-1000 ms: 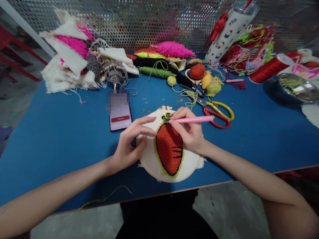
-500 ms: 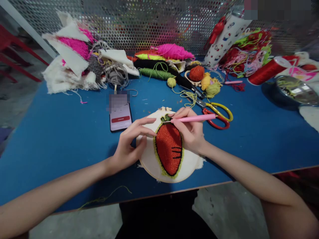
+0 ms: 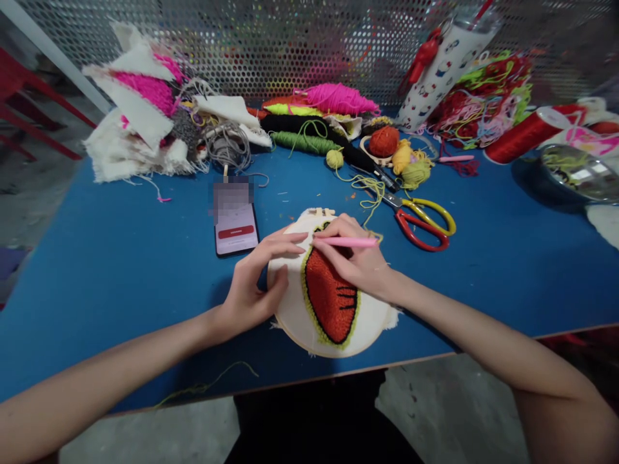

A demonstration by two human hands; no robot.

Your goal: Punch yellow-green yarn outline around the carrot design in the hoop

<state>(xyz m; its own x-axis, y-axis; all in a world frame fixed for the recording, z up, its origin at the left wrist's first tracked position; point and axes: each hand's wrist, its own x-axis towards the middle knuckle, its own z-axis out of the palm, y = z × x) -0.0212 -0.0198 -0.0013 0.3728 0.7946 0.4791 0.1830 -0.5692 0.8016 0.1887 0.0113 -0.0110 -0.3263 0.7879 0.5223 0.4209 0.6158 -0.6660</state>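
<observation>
An embroidery hoop (image 3: 290,299) with white cloth lies at the table's front edge. On the cloth is a red carrot-like shape (image 3: 327,303) with a black outline, a yellow-green border and a few black lines at its right. My right hand (image 3: 360,258) grips a pink punch needle (image 3: 351,242), its tip down at the top left of the shape; the fingers partly hide the green top. Yellow-green yarn (image 3: 371,205) runs to the tool's back end. My left hand (image 3: 258,274) rests on the hoop's left side, fingers apart and holding nothing.
A phone (image 3: 236,232) lies left of the hoop, scissors (image 3: 425,222) to the right. Behind are yarn balls (image 3: 384,142), cloth scraps (image 3: 140,122), a tumbler (image 3: 445,71), a red thread spool (image 3: 525,136) and a metal bowl (image 3: 580,174). A perforated metal panel (image 3: 232,45) stands behind the table.
My right hand has brought the punch needle left and down to the cloth at the shape's upper left edge. My left hand keeps its place on the hoop.
</observation>
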